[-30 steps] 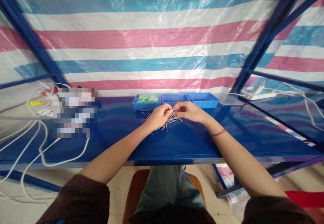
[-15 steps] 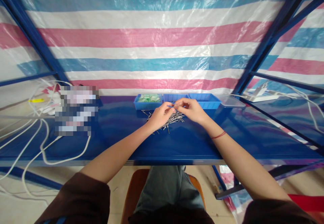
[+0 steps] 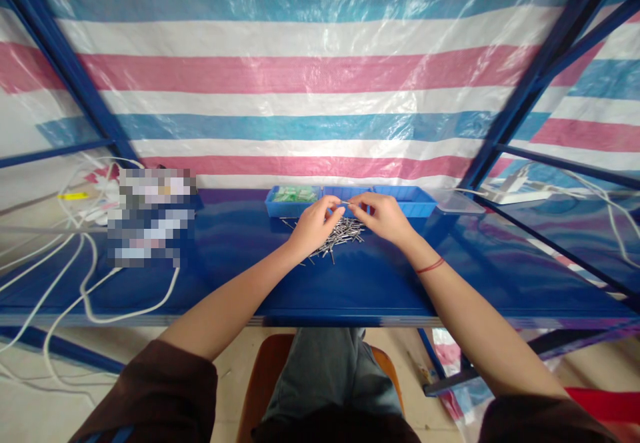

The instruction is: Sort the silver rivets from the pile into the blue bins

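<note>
A small metal pin that looks like a pop rivet (image 3: 345,203) spans the gap between my two hands. My left hand (image 3: 320,223) pinches its left end between thumb and fingers. At the other end, the fingertips of my right hand (image 3: 380,216) are closed on it. Below the hands, a loose pile of similar silvery rivets (image 3: 345,231) lies on the blue table (image 3: 230,256). Part of the pile is hidden behind my left hand. Just beyond stand a left blue bin (image 3: 293,211) with green and white packets (image 3: 295,193), a partly covered middle bin (image 3: 345,192) and a right bin (image 3: 413,208).
A clear plastic lid (image 3: 460,201) lies right of the bins. White cables (image 3: 90,283) and blurred items (image 3: 150,216) occupy the table's left side. A white power strip (image 3: 520,189) sits at the right. Blue frame posts (image 3: 520,96) and a striped sheet (image 3: 320,73) enclose the back.
My fingertips have drawn slightly apart and up, so the rivet between them now shows lengthwise. The pile and bins stay where they were.
</note>
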`<state>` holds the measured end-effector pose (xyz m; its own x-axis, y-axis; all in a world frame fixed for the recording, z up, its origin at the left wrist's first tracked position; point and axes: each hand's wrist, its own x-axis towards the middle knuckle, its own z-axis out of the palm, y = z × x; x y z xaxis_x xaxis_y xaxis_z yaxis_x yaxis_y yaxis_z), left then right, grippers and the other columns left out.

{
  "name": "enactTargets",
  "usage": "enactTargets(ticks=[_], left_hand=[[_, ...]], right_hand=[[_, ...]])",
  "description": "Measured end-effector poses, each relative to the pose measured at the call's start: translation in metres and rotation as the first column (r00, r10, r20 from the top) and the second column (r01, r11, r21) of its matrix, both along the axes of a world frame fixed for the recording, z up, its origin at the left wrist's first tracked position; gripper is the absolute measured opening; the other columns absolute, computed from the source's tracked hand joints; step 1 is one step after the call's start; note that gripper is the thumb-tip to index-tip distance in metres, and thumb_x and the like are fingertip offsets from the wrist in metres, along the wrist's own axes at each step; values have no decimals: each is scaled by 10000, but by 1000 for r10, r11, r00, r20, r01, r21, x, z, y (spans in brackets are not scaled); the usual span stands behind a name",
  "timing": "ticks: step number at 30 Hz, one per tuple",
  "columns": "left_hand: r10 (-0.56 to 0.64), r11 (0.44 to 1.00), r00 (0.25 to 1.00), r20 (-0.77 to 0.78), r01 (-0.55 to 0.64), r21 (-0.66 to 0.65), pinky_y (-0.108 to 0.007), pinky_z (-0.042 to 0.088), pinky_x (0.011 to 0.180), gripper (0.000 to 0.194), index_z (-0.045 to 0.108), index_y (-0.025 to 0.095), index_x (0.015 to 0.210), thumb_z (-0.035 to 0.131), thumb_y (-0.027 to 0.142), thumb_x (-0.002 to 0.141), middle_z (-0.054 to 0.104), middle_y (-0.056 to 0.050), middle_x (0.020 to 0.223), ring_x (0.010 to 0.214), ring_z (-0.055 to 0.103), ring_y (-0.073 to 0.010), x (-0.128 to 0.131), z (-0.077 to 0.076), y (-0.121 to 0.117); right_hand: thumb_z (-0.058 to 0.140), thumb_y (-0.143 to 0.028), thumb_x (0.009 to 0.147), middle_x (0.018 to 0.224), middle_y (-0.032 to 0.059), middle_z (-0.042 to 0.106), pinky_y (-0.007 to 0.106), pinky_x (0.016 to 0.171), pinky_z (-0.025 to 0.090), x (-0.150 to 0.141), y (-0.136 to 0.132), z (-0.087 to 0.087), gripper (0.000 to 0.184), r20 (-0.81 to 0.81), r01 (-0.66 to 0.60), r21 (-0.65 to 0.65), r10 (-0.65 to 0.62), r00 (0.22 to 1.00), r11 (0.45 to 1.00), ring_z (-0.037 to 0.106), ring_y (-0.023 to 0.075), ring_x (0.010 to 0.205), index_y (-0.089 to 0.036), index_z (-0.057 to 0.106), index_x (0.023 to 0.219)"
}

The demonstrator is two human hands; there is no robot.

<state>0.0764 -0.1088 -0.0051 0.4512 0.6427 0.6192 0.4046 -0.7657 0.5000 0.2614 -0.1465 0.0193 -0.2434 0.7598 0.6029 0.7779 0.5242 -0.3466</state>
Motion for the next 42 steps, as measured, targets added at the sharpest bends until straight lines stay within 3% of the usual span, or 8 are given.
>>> enactTargets(ticks=[3, 7, 12, 20, 24, 28, 34, 42], left_hand=[[6, 999, 992, -126, 0, 45, -307, 487, 814, 277, 499, 150, 1179, 418, 232, 928, 665, -63, 957, 816, 631, -153, -2, 2, 1], [-61, 985, 911, -407, 121, 123, -317, 466, 886, 294, 609, 176, 1045, 366, 111, 892, 655, -62, 1038, 977, 615, -173, -5, 5, -2], [-8, 981, 811, -585, 119, 152, -313, 457, 825, 194, 680, 202, 927, 510, 269, 864, 643, -49, 986, 946, 601, -200, -6, 7, -8], [-11, 979, 728, -685, 146, 139, -282, 398, 755, 221, 688, 214, 940, 476, 270, 915, 618, -44, 1010, 950, 578, -181, -1, 2, -12], [101, 965, 753, -650, 85, 249, -327, 366, 779, 270, 640, 175, 945, 383, 255, 953, 609, -75, 1014, 975, 551, -212, 2, 4, -18], [185, 957, 789, -586, -10, 288, -345, 362, 795, 271, 588, 149, 990, 331, 234, 966, 631, -82, 966, 938, 560, -219, 0, 8, -16], [156, 975, 830, -535, -42, 218, -327, 404, 778, 275, 617, 182, 977, 348, 238, 954, 662, -50, 984, 920, 600, -210, -8, 6, 0], [77, 985, 854, -515, 13, 170, -321, 446, 788, 279, 657, 206, 951, 381, 236, 927, 688, -40, 977, 878, 619, -198, -10, -1, 6]], right_hand=[[444, -350, 901, 825, 93, 676, 301, 704, 413, 6, 13, -5, 306, -7, 164, 69, -164, 986, 984, 577, 192, 715, -154, 679, 905], [393, -320, 919, 823, 123, 636, 339, 770, 414, 13, 34, -15, 334, 59, 368, 163, -381, 923, 916, 566, 242, 817, -147, 679, 917], [436, -354, 905, 911, 168, 624, 375, 812, 423, 12, 38, -21, 343, 162, 442, 163, -465, 870, 882, 559, 286, 890, -114, 675, 959], [448, -305, 878, 855, 127, 616, 357, 828, 409, -5, 17, -11, 279, 118, 282, 115, -295, 948, 953, 556, 252, 853, -137, 669, 911], [456, -201, 810, 801, 75, 637, 296, 752, 403, -10, 9, -9, 205, 120, 115, -60, -107, 987, 992, 558, 192, 771, -154, 655, 787], [417, -225, 825, 713, 23, 630, 256, 650, 384, -6, 4, -8, 243, 19, -87, -284, 97, 995, 955, 530, 138, 658, -153, 627, 727], [571, -410, 784, 614, -8, 570, 232, 551, 343, -3, -1, -13, 281, 33, -202, -506, 252, 967, 838, 481, 107, 570, -151, 609, 683], [529, -181, 748, 541, -31, 488, 237, 532, 295, -6, 0, -17, 139, 217, -134, -493, 270, 938, 860, 443, 93, 514, -161, 549, 611]])
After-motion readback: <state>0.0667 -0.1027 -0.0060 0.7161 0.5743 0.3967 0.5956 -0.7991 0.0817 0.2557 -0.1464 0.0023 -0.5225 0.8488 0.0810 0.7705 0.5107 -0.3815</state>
